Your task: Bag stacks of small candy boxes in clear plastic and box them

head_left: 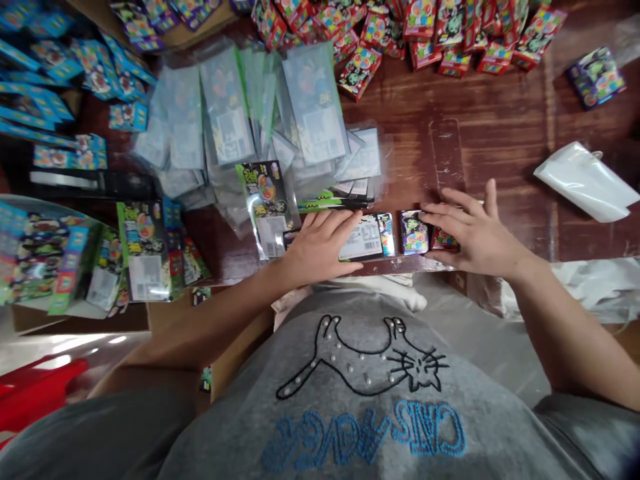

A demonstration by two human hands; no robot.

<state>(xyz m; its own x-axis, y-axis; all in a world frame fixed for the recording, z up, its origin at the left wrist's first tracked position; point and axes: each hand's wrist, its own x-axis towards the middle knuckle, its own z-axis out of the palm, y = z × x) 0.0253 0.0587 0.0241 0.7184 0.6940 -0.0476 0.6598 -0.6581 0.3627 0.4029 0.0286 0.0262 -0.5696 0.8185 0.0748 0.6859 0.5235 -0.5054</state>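
My left hand (323,243) lies across a black printed packet (363,239) with a white label, fingers over its far side and thumb along its near edge. A small blue box (387,235) sits at that packet's right end. Just right of it, a small purple box (415,233) stands near the table edge. My right hand (470,230) is closed around a small red box (445,239), fingers above and thumb below; part of the box is hidden. One fingertip reaches the purple box. Left of my left hand rests a clear bag with a black printed card (270,207).
Clear sleeves with cards (315,107) are piled behind my left hand. Red boxes (360,70) line the back, blue boxes (127,117) the left. A carton of filled packets (145,250) stands at left. A purple box (596,77) and white plastic film (585,180) lie at right.
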